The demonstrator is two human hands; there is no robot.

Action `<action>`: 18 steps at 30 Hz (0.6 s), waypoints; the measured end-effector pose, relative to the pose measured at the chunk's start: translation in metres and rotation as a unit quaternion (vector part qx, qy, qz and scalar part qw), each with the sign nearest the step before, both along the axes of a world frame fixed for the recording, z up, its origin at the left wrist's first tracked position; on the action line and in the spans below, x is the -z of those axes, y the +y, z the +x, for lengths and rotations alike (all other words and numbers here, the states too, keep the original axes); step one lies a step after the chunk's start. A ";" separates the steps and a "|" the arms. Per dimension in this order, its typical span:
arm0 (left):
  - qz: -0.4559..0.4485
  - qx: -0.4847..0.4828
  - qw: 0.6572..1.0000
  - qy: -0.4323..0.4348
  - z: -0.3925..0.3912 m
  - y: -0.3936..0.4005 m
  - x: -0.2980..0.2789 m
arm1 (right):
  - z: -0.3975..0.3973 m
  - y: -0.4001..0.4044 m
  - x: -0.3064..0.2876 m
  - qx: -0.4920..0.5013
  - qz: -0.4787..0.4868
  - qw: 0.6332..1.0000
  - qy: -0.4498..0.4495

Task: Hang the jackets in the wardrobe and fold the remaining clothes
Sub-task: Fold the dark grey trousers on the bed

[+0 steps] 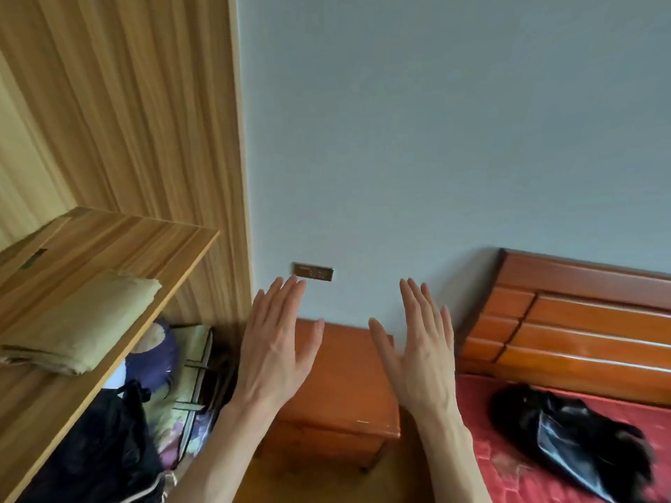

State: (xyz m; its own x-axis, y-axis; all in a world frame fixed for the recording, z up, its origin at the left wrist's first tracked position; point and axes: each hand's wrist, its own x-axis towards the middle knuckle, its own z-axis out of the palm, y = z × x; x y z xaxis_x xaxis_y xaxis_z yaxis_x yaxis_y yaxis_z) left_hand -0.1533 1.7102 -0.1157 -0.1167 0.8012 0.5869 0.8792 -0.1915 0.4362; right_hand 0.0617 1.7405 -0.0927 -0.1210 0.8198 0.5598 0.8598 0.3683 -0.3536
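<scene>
My left hand [276, 343] and my right hand [423, 352] are raised side by side in front of me, fingers straight, both holding nothing. A black shiny jacket with a furry collar [570, 430] lies crumpled on the red bedspread [508, 470] at the lower right, apart from both hands. The open wooden wardrobe [145, 121] stands at the left. A folded pale green cloth [83, 332] rests on its shelf [170, 270]. Below the shelf lies dark clothing [98, 451].
A brown wooden nightstand [345, 386] stands against the grey-blue wall between the wardrobe and the bed's wooden headboard [573, 321]. A wall socket plate [313, 272] sits just above my left fingertips. A patterned storage bag [181, 390] and a purple item [154, 361] fill the wardrobe's lower part.
</scene>
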 end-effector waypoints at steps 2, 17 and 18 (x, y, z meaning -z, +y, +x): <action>0.003 0.036 0.999 0.001 0.034 -0.004 -0.005 | 0.035 -0.022 -0.005 0.039 0.003 0.999 -0.004; -0.021 0.334 0.942 -0.002 0.297 -0.160 -0.024 | 0.254 -0.292 -0.010 0.330 0.022 0.944 0.024; -0.021 0.355 0.935 -0.005 0.311 -0.175 -0.021 | 0.265 -0.313 -0.008 0.345 0.024 0.938 0.029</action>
State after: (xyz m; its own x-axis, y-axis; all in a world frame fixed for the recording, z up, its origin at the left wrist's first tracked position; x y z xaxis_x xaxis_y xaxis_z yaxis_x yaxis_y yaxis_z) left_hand 0.1581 1.5356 -0.0943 0.4477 0.7012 0.5549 0.5338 -0.7075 0.4632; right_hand 0.3264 1.4280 -0.0846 0.4604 0.6657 0.5873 0.8793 -0.2514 -0.4044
